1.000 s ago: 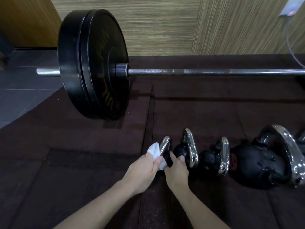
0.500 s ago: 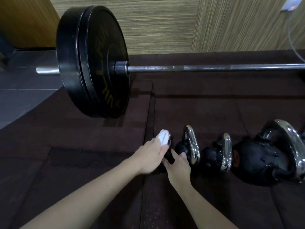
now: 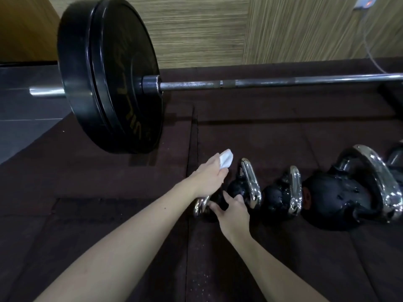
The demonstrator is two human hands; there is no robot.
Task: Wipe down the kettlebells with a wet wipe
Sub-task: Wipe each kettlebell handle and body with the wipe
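Note:
A row of black kettlebells with chrome handles stands on the dark rubber floor. The smallest kettlebell (image 3: 201, 207) is at the left end, mostly hidden under my hands. My left hand (image 3: 208, 178) pinches a folded white wet wipe (image 3: 225, 161) and holds it above that kettlebell's far side. My right hand (image 3: 232, 209) grips the small kettlebell's black body. To the right stand a second kettlebell (image 3: 244, 186), a third kettlebell (image 3: 283, 198) and a much larger kettlebell (image 3: 344, 197).
A loaded barbell lies across the floor behind the row, its big black plate (image 3: 109, 77) just left of my hands and its bar (image 3: 272, 82) running right. A wood-panel wall (image 3: 196, 29) stands behind. Grey tile floor (image 3: 19, 118) begins at the left.
My left hand has carried the wipe up and away along the small kettlebell's handle. The kettlebell's chrome handle now shows below my left wrist. My right hand stays on its body.

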